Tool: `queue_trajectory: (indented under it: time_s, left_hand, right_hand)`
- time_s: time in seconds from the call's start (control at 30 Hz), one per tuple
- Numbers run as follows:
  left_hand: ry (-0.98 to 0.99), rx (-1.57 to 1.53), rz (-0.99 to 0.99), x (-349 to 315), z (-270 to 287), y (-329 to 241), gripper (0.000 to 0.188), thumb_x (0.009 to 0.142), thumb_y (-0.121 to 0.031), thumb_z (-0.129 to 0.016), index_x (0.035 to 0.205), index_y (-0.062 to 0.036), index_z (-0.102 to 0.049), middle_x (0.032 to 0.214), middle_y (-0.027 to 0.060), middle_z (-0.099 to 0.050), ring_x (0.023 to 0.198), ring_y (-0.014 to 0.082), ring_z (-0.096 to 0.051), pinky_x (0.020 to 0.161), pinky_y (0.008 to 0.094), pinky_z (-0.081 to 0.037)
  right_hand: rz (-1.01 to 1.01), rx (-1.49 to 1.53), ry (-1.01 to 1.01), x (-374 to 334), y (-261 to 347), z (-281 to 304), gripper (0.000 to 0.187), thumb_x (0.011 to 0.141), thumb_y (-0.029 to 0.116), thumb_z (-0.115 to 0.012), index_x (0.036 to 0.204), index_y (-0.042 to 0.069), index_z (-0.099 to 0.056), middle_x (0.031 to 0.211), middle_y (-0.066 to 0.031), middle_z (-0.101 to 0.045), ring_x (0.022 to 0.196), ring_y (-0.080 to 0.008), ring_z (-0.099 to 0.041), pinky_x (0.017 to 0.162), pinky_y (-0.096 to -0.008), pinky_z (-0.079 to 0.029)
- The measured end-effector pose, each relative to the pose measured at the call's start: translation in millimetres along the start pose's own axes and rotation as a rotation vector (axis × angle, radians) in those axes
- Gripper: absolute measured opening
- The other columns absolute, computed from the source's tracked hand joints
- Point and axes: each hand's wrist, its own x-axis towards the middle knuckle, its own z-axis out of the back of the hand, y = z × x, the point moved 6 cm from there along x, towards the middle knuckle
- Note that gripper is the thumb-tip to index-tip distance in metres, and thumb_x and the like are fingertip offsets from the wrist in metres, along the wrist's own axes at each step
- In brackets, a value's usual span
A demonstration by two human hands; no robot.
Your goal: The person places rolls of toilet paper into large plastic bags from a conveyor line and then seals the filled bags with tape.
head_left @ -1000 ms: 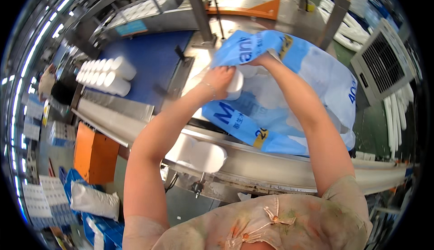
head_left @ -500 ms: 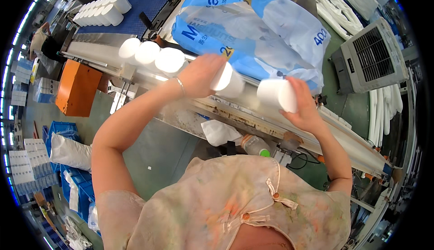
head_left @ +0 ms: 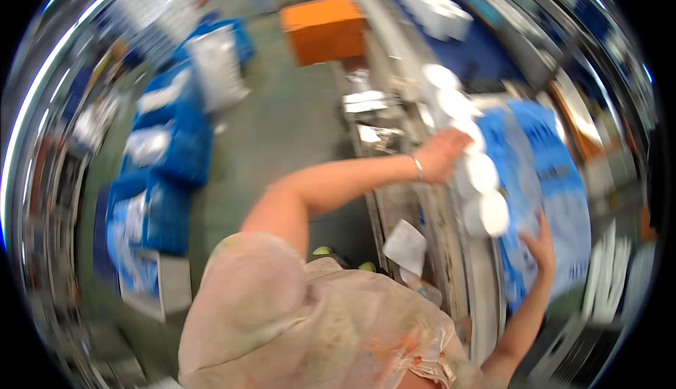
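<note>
A row of several white paper rolls point(head_left: 487, 213) lies along the narrow conveyor rail, their round ends showing. My left hand point(head_left: 443, 155) reaches over the rail and touches the rolls near the middle of the row. Blur and the rolls obscure its fingertips, so I cannot tell if it grips one. To the right of the row, my right hand point(head_left: 541, 245) is open and holds nothing, its fingers apart. It is over a large blue-and-clear plastic bag point(head_left: 556, 199), which lies beside the rail.
More white rolls point(head_left: 429, 5) stand in a block on a blue conveyor point(head_left: 468, 54) at the far side. An orange box point(head_left: 324, 28) stands beyond the rail's left side. Blue crates point(head_left: 169, 146) line the floor at left. A crumpled white sheet point(head_left: 405, 247) lies near the rail.
The view has swung left. My right hand has let go of the end roll and moved over the bag. The two nearer rolls now stand together in the row.
</note>
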Motion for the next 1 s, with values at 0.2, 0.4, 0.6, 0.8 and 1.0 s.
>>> queue_trajectory:
  time_s: [0.2, 0.4, 0.6, 0.8, 1.0]
  left_hand:
    - [-0.316, 0.0, 0.538, -227.0, 82.6, 45.7, 0.045, 0.072, -0.011, -0.061, 0.115, -0.0053, -0.051, 0.117, 0.0149, -0.052, 0.114, 0.033, -0.044, 0.099, 0.0418, -0.035]
    - [-0.659, -0.021, 1.399, -493.6, 157.9, 12.8, 0.034, 0.079, -0.018, -0.06, 0.111, -0.0069, -0.055, 0.109, 0.0109, -0.059, 0.112, 0.0281, -0.049, 0.098, 0.038, -0.038]
    - [-1.097, -0.542, 1.56, -641.8, 175.2, 7.0, 0.054, 0.084, -0.036, -0.063, 0.125, -0.0067, -0.044, 0.127, 0.0125, -0.051, 0.121, 0.022, -0.045, 0.096, 0.0362, -0.041]
    - [-1.565, -1.667, 1.01, -761.1, 209.9, 30.6, 0.079, 0.086, -0.034, -0.061, 0.144, -0.0082, -0.013, 0.133, 0.0179, -0.043, 0.11, 0.0264, -0.055, 0.092, 0.0377, -0.047]
    - [-1.701, -1.163, 1.271, -917.0, 286.5, 4.4, 0.047, 0.079, 0.003, -0.054, 0.126, -0.001, -0.048, 0.099, 0.0111, -0.063, 0.088, 0.0195, -0.062, 0.075, 0.0295, -0.052]
  right_hand:
    - [-0.251, -0.804, 0.051, -11.8, -134.9, 30.0, 0.028, 0.065, 0.022, -0.073, 0.076, -0.001, -0.061, 0.067, -0.0132, -0.062, 0.06, -0.021, -0.06, 0.052, -0.0344, -0.045]
    - [0.575, -0.305, -0.347, 126.9, 184.8, -90.3, 0.023, 0.071, 0.014, -0.061, 0.089, 0.0, -0.06, 0.084, -0.0146, -0.06, 0.078, -0.0245, -0.057, 0.068, -0.0352, -0.042]
    - [1.088, 0.17, 0.326, 9.2, 498.4, -402.6, 0.027, 0.076, 0.007, -0.049, 0.101, 0.001, -0.058, 0.101, -0.016, -0.058, 0.097, -0.0279, -0.053, 0.085, -0.036, -0.039]
    - [1.057, 0.246, 1.495, -285.9, 540.2, -726.4, 0.031, 0.086, 0.006, -0.044, 0.114, 0.002, -0.056, 0.103, -0.0056, -0.059, 0.095, -0.016, -0.053, 0.087, -0.0302, -0.042]
    - [0.444, 0.127, 2.141, -404.6, 627.1, -796.4, 0.023, 0.087, 0.01, -0.055, 0.109, 0.006, -0.055, 0.096, -0.0013, -0.06, 0.086, -0.0083, -0.055, 0.078, -0.0246, -0.046]
